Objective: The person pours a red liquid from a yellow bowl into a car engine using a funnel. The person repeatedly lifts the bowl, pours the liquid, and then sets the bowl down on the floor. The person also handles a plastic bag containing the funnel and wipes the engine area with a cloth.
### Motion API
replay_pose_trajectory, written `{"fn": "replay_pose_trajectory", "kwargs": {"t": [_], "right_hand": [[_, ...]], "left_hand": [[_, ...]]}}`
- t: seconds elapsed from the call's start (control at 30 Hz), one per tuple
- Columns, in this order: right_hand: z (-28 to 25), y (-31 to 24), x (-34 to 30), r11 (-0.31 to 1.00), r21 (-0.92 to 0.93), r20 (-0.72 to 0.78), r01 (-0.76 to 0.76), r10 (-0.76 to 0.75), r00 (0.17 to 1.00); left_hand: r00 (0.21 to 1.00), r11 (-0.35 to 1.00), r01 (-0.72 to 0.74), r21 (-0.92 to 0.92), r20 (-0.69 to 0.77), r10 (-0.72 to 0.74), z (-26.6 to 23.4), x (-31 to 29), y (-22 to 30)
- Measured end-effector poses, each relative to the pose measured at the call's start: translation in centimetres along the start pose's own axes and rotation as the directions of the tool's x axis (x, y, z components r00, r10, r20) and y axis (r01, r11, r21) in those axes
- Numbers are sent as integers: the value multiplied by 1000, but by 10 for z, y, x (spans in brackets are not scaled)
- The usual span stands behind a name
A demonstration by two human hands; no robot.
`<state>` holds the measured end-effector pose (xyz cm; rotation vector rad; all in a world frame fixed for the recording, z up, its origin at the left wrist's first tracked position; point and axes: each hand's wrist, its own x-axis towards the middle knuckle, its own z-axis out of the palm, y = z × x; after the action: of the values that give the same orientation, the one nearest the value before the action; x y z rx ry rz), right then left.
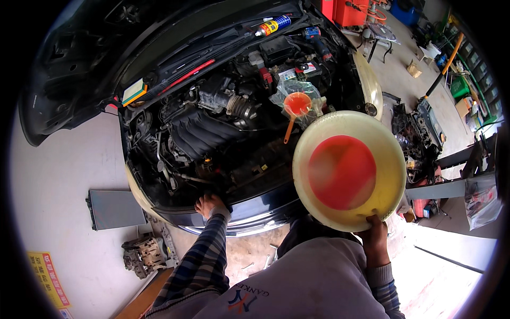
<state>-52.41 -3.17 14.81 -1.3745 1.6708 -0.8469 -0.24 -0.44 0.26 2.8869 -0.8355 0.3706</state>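
My right hand grips the near rim of a pale yellow plastic basin. Red liquid pools inside it, toward the left of its bottom. The basin is held over the right front corner of an open engine bay. Just beyond its upper left rim, an orange funnel with a long handle sits on crumpled clear plastic. My left hand leans on the front edge of the car, fingers apart and slightly bent, holding nothing.
The black engine cover lies ahead, under the raised hood. A spray can and an air filter rest along the bay's far edge. A radiator and a metal engine part are on the floor at left.
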Motion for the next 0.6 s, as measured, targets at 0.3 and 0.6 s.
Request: {"fn": "replay_pose_trajectory", "kwargs": {"t": [0.3, 0.6], "right_hand": [[-2, -13, 0, 993, -120, 11, 14, -13, 1000], [-5, -20, -2, 978, -192, 23, 80, -77, 997]], "left_hand": [[999, 1000, -5, -22, -49, 4, 1, 0, 0], [1000, 1000, -18, -5, -7, 18, -5, -2, 2]]}}
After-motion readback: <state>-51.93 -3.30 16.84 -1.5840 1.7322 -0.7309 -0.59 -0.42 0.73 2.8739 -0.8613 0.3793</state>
